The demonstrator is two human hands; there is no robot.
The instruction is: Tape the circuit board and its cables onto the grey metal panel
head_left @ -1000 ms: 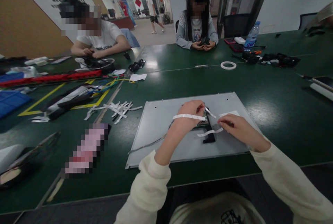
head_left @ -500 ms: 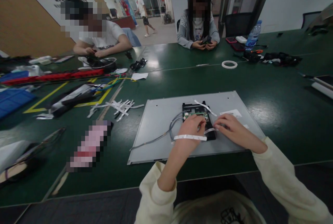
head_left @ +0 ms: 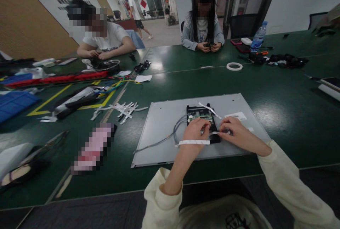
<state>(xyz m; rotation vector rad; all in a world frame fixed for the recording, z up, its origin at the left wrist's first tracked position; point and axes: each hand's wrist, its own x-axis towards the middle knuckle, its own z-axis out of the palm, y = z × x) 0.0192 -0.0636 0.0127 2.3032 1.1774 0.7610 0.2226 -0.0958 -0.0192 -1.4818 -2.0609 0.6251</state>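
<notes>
A grey metal panel [head_left: 162, 137] lies flat on the green table in front of me. A black circuit board module [head_left: 198, 112] with a green board sits on it, and grey cables [head_left: 172, 135] run off its left side. My left hand [head_left: 196, 130] and my right hand [head_left: 233, 131] rest at the module's near edge, each pinching an end of a white tape strip [head_left: 215, 133]. Another white strip [head_left: 192, 143] is stuck across my left wrist. A third strip [head_left: 209, 110] lies over the module's far right corner.
Several cut white tape strips [head_left: 120, 109] lie left of the panel. A tape roll [head_left: 234, 66] sits at mid table. Two people sit opposite with their hands on small parts. Cables, a red bar [head_left: 53, 79], a water bottle [head_left: 257, 37] and black parts line the far side.
Both hands came down from the module's far side to its near edge, carrying the tape strip, which now lies between my fingertips on the module. The view shifted slightly.
</notes>
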